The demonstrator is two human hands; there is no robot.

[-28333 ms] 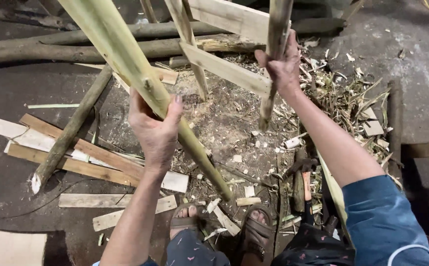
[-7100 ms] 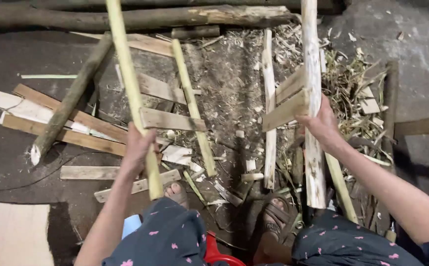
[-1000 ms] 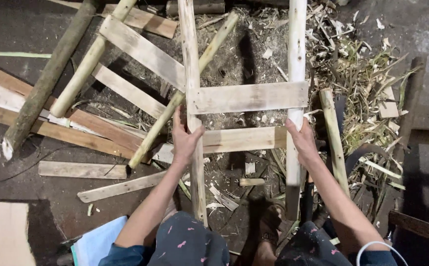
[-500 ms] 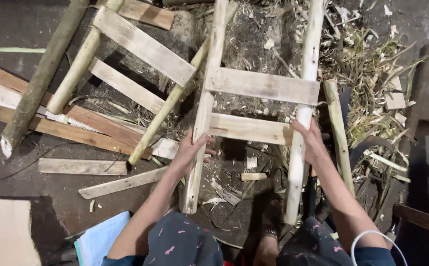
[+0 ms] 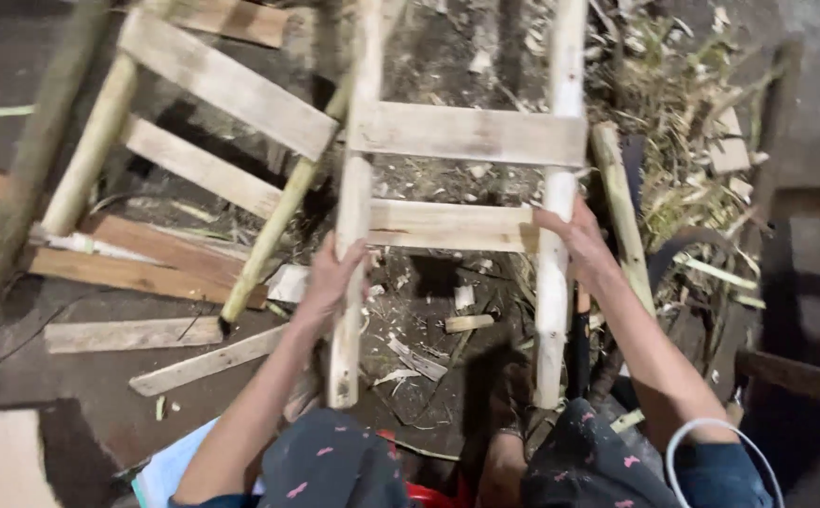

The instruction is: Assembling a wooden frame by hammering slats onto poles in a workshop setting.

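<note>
Left hand point(image 5: 334, 275): fingers are wrapped around the left rail of a pale wooden ladder-like frame of two round poles and flat cross slats point(image 5: 466, 136), gripped just below the lower slat. Right hand point(image 5: 574, 240): fingers are clenched on the right rail at the level of the lower slat, with the thumb laid over the slat's end. The frame is held between both hands, in front of the knees, with its rails running away from the body and its lower ends near the dark patterned trousers point(image 5: 334, 466). Two slats are seen between the rails, above the hands. A second similar pole-and-slat frame point(image 5: 212, 132) is seen lying tilted to the left, just beside the held one. Loose flat wooden boards point(image 5: 132, 334) are scattered on the dark floor point(image 5: 71, 386) at left. Wood chips and bamboo offcuts point(image 5: 701, 179) are piled at right, well apart from the left hand.
</note>
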